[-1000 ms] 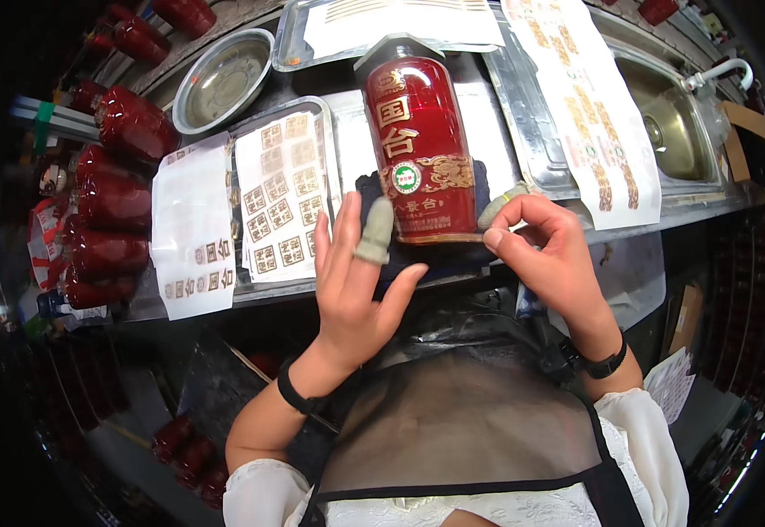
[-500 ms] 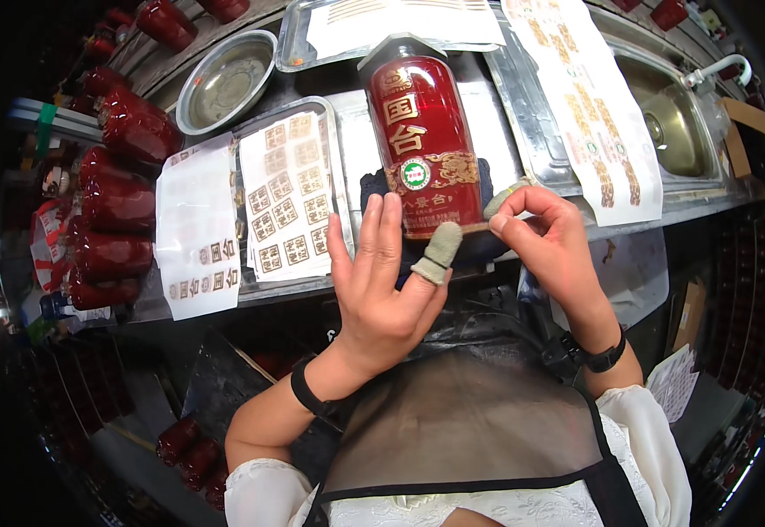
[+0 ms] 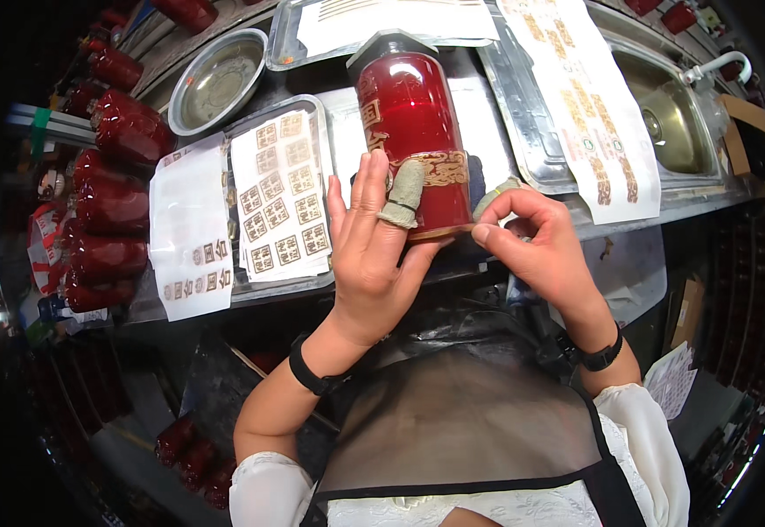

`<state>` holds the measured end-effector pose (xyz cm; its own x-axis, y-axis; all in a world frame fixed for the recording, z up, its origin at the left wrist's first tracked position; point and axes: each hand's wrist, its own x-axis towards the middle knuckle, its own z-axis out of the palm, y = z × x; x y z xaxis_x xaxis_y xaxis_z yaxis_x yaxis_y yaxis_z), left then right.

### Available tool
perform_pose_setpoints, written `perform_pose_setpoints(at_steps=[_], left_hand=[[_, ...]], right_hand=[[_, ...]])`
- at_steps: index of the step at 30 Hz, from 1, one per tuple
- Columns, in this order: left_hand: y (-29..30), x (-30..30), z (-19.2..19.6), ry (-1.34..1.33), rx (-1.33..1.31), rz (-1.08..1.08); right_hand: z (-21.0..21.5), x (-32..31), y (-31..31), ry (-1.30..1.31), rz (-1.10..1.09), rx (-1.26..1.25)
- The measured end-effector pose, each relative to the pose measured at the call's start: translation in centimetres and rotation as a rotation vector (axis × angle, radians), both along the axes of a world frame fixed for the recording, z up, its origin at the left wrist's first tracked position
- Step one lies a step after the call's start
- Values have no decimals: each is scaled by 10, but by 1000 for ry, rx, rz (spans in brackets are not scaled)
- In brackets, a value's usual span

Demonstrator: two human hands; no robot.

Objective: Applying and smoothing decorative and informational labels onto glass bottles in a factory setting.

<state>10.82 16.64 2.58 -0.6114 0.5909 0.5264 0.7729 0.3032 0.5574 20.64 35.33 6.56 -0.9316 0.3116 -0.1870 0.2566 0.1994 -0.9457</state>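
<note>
Pressing my flat, open left hand (image 3: 369, 250) on the red bottle (image 3: 413, 132) upright on the surface (image 3: 488, 88), my right hand (image 3: 532, 241) pinched its base; sticker trays (image 3: 279, 198) left, sink (image 3: 672, 119) right.

Bottle-labelling workshop, label sheets (image 3: 281, 198), rows of red bottles (image 3: 105, 220), steel trays (image 3: 523, 114)

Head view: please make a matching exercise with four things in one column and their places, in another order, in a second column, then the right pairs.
Things:
1. red bottle
2. round metal bowl
3. sheet of square gold stickers
4. black wristband

Places:
A. on the right wrist
B. between the left hand and the right hand
C. far left of the bench, behind the sticker tray
D. in the flat tray left of the bottle

Pairs: 1-B, 2-C, 3-D, 4-A
</note>
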Motion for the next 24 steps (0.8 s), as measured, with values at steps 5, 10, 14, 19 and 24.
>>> perform_pose_setpoints(at_steps=[5,10,14,19,24], left_hand=[[-31,12,1,-78,-65,-30],[-39,23,-10,23,-122,-44],[-30,23,-1,94,-164,-49],[-15,18,16,164,-161,-37],[10,9,23,280,-164,-52]], right_hand=[[2,2,3,-20,-55,-208],[1,-1,3,0,-59,-212],[-6,0,5,0,-57,-222],[-4,-1,2,-10,-64,-174],[-6,1,-2,-10,-83,-184]])
